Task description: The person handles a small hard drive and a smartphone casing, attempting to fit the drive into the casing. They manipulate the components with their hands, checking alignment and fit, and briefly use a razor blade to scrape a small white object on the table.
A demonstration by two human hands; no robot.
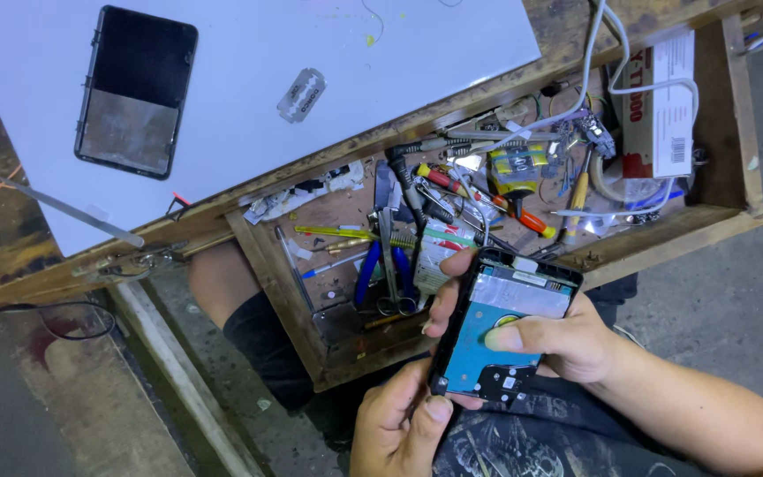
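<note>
Open wooden drawer (717,212) of tools below | both hands grip flat black-and-blue hard drive (501,331): right hand (567,340) cradling, left hand (399,424) pinching corner | rigid, likely fragile; best held by edges

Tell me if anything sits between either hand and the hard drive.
Nothing visible does. The right hand wraps the hard drive from the side, thumb on its face, and the left hand touches its lower edge. The open drawer of tools lies beyond it.
</note>
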